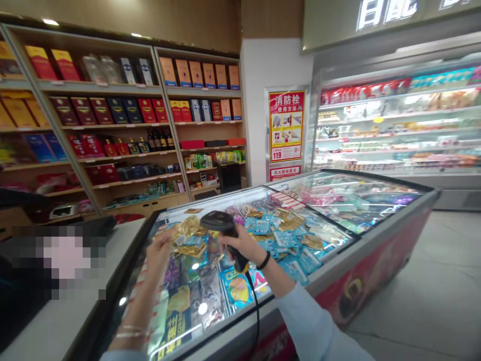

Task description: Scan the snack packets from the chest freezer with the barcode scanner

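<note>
My right hand (244, 244) is wrapped round the grip of a black barcode scanner (218, 221), whose cable hangs down over the freezer edge. The scanner's head points left, towards some gold packets (188, 228). At the left, my left hand (161, 245) pinches the edge of a gold packet. Both hands are above the glass top of a chest freezer (334, 276). Blue packets (286, 238) and more gold packets (289, 220) lie in a loose pile on the glass, to the right of the scanner.
A light counter (108, 265) with dark equipment borders the freezer on the left. Shelves (112, 89) of boxes and bottles stand behind. A lit open fridge (398, 125) is at the back right, with floor (443, 291) in front of it.
</note>
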`<move>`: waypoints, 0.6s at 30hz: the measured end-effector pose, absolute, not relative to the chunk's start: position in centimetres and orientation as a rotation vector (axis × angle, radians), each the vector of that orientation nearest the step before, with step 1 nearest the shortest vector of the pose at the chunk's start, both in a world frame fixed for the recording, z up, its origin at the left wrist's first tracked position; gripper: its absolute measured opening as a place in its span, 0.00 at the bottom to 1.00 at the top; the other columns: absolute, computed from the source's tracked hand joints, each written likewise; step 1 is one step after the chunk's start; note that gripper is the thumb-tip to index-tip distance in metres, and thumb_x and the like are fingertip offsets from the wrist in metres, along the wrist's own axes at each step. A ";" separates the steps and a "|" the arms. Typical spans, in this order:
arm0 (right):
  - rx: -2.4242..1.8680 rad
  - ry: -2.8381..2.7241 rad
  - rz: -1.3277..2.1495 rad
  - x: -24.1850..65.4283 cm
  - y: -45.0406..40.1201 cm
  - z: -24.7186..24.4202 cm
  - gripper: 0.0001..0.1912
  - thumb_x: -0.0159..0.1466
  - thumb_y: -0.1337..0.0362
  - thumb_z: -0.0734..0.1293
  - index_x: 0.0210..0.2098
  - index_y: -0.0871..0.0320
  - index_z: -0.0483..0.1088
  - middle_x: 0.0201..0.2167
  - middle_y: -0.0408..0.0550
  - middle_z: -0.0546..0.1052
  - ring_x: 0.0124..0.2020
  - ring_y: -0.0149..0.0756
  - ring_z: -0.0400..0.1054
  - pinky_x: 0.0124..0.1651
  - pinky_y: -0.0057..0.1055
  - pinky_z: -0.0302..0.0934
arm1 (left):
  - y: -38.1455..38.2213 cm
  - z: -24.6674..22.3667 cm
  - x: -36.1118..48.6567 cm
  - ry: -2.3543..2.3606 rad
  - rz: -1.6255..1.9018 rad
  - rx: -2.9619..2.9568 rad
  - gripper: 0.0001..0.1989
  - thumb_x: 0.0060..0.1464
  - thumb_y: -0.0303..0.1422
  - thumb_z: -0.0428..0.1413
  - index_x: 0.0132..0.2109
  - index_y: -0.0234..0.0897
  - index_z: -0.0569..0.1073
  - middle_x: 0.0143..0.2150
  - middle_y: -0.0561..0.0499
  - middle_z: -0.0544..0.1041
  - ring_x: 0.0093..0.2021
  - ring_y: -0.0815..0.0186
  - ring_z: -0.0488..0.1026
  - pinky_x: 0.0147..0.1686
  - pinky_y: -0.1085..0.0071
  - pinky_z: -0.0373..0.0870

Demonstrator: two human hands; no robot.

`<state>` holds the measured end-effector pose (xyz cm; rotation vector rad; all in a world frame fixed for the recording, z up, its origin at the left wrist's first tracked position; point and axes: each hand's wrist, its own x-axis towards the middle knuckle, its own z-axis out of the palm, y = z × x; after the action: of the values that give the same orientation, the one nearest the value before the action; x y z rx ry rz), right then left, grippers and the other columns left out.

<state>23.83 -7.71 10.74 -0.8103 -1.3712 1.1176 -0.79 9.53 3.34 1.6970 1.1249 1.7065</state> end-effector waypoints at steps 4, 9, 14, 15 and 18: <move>-0.860 -1.283 0.888 30.4 -11.2 12.9 0.14 0.55 0.55 0.71 0.26 0.59 0.68 0.19 0.40 0.72 0.12 0.26 0.62 0.15 0.23 0.56 | 7.3 7.7 5.7 0.949 1.642 1.623 0.22 0.44 0.42 0.58 0.45 0.34 0.80 0.45 0.44 0.80 0.47 0.54 0.75 0.46 0.62 0.73; -0.934 -1.082 0.699 38.8 -15.3 13.1 0.15 0.54 0.54 0.72 0.27 0.59 0.68 0.19 0.41 0.72 0.12 0.26 0.62 0.14 0.24 0.55 | 4.6 9.2 12.4 0.772 1.509 1.547 0.27 0.45 0.44 0.60 0.51 0.33 0.78 0.45 0.44 0.81 0.38 0.60 0.76 0.36 0.69 0.73; -0.977 -0.867 0.650 45.8 -17.3 10.1 0.16 0.50 0.55 0.73 0.28 0.60 0.68 0.19 0.42 0.72 0.12 0.27 0.61 0.13 0.25 0.54 | 3.1 7.0 17.9 0.683 1.339 1.533 0.28 0.46 0.45 0.60 0.52 0.33 0.78 0.42 0.45 0.81 0.37 0.61 0.77 0.37 0.67 0.74; -0.983 -0.815 0.647 46.8 -17.5 9.1 0.17 0.49 0.55 0.73 0.28 0.60 0.68 0.18 0.42 0.72 0.12 0.27 0.61 0.13 0.25 0.54 | 2.9 6.5 19.1 0.684 1.306 1.551 0.27 0.47 0.44 0.59 0.52 0.33 0.78 0.42 0.45 0.81 0.36 0.61 0.77 0.37 0.67 0.74; -0.994 -0.675 0.644 48.9 -17.6 6.2 0.18 0.47 0.55 0.74 0.27 0.60 0.67 0.18 0.41 0.71 0.12 0.27 0.61 0.14 0.25 0.55 | 2.7 4.9 22.6 0.715 1.219 1.677 0.22 0.49 0.37 0.57 0.51 0.35 0.78 0.41 0.46 0.82 0.37 0.61 0.76 0.40 0.64 0.73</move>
<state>48.88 -17.63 6.22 -0.9938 -0.6755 0.6442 22.64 2.69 4.85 1.6775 0.7151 1.2189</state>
